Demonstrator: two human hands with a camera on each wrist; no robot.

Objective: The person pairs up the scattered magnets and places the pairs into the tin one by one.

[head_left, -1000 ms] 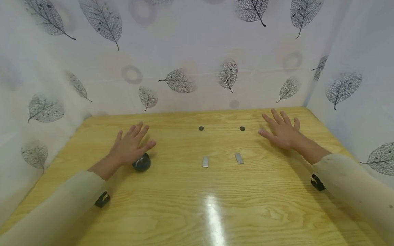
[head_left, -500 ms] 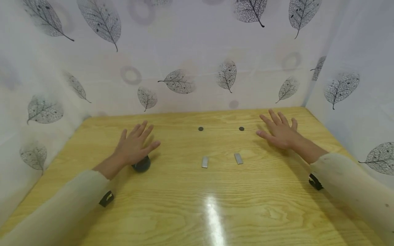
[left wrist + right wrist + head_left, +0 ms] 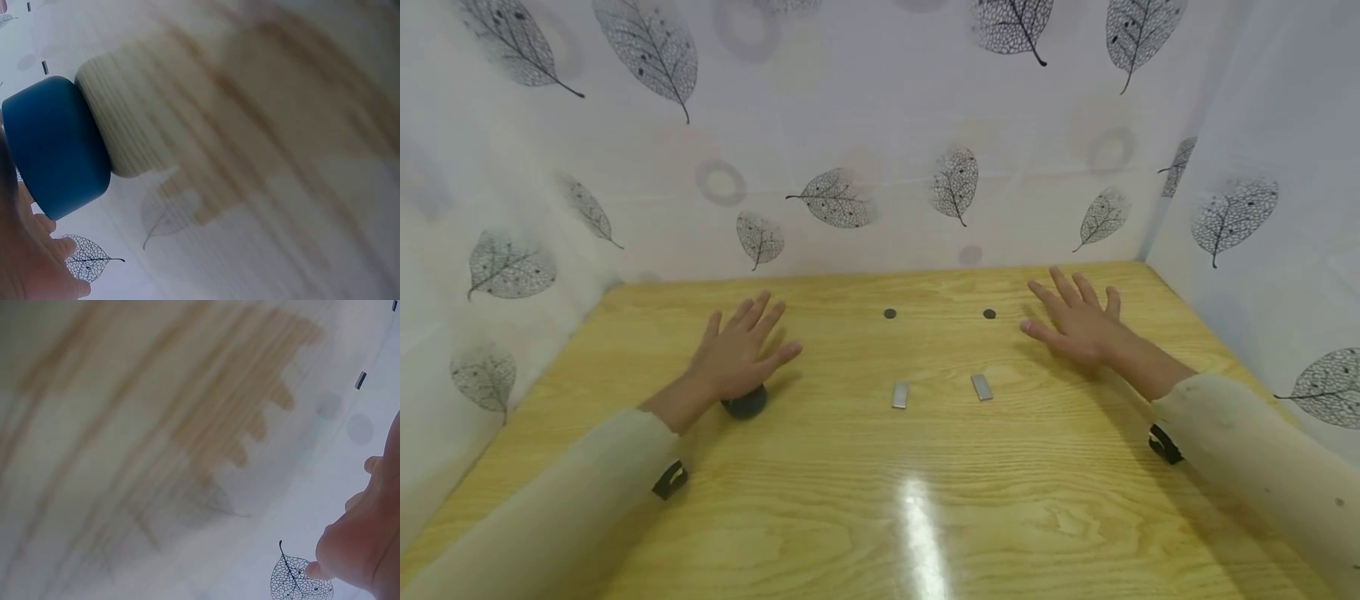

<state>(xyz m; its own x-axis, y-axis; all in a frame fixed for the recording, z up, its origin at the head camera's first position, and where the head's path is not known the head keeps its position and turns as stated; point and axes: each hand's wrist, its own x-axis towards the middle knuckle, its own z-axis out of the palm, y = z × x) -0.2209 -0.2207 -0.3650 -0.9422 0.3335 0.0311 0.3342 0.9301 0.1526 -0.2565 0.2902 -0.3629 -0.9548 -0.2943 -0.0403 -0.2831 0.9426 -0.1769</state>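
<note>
My left hand point(image 3: 730, 357) is spread above the left side of the table, palm down, with straight fingers. Under its heel sits a dark rounded object point(image 3: 745, 403), partly covered by the hand. In the left wrist view it is a squat blue-teal cylinder point(image 3: 59, 147); its kind is unclear, and so is whether the hand touches it. Over the right side my right hand point(image 3: 1078, 325) is likewise spread, with nothing in it. Between the hands lie two small dark discs point(image 3: 890, 313) towards the back and two small silver rectangular pieces point(image 3: 900, 395) nearer the front.
The wood-grain table point(image 3: 820, 500) is bounded by a white leaf-printed cloth point(image 3: 880, 125) at the back and on both sides. A black strap piece point(image 3: 671, 479) shows under the left sleeve, another point(image 3: 1166, 444) under the right one.
My left hand has drifted right and covers more of the dark rounded object. The right hand has shifted slightly left. The discs and silver pieces have stayed in place.
</note>
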